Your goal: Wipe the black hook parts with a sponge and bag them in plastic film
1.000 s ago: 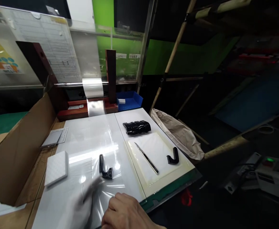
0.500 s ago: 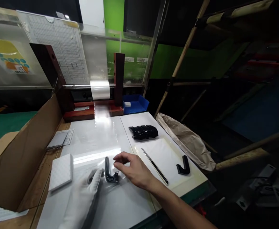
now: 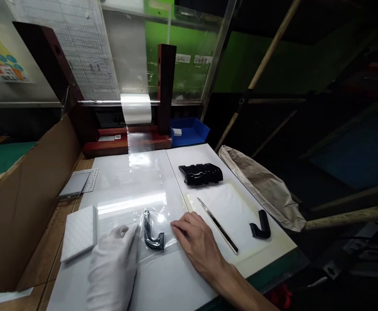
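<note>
A black J-shaped plastic part [image 3: 154, 242] lies on the white work surface between my hands, with clear plastic film [image 3: 129, 199] over or around it; I cannot tell which. My left hand [image 3: 116, 255], in a white glove, is closed at the film just left of the part. To the right, my bare right hand [image 3: 197, 237] pinches the film's edge with curled fingers. Right of that hand lies a craft knife [image 3: 219, 226]. Farther right rests a second J-shaped part [image 3: 262, 225]. Behind the knife sits a glossy black ribbed piece [image 3: 202, 173], apparently stacked parts.
The film comes off a roll [image 3: 136, 109] on a metal bar at the back. Beside its stand is a blue bin [image 3: 190, 131]. A white block [image 3: 79, 233] and a cardboard box wall [image 3: 36, 207] are at left. Brown paper [image 3: 263, 185] hangs along the right edge.
My right hand has moved right, away from the part, and come down onto the film. My left hand has settled beside the part. The view has shifted slightly.
</note>
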Demonstrator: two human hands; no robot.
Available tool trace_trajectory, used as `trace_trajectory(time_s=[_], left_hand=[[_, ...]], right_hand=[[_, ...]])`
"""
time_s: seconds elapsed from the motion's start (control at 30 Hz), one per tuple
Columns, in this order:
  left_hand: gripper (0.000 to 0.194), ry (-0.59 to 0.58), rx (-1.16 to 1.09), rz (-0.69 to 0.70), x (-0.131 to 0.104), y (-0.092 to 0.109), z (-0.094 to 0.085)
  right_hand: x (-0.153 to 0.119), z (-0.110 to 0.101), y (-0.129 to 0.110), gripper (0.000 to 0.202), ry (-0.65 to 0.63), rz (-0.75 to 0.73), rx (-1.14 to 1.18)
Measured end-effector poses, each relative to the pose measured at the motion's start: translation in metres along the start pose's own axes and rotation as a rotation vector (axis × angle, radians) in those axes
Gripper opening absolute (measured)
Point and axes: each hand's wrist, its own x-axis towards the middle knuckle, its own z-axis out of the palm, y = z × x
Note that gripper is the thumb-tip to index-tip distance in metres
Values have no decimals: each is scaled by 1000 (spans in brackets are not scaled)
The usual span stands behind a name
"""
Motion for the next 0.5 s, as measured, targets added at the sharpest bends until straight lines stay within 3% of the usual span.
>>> trace_trajectory(time_s=[0.1,0.17,0.23,0.27,0.3,0.33,0.43,0.5], left_hand=[[44,30,-4,-77,-22,-14,3],[44,157,-105,-104,-24,-3,-5],[47,229,-348,-122,-12,29,-18],[49,141,-533,-157,0,51,-24],[50,-19,-717,-191,16,75,-29],[49,-140,-791,-179,34,100,-32],[49,-310,-981,-167,89,160,-32],[40,-302,-1115,-173,111,181,-30]], right_hand=[[-41,-17,5,21,115,42,67],[-64,-22,10,19,190,43,135],[-79,-22,13,16,236,24,181],[-82,-21,15,16,249,22,189],[-84,-20,16,16,263,30,193],[-84,-19,17,17,282,48,194],[-82,-19,18,19,332,81,187],[-81,-20,18,19,351,61,171]])
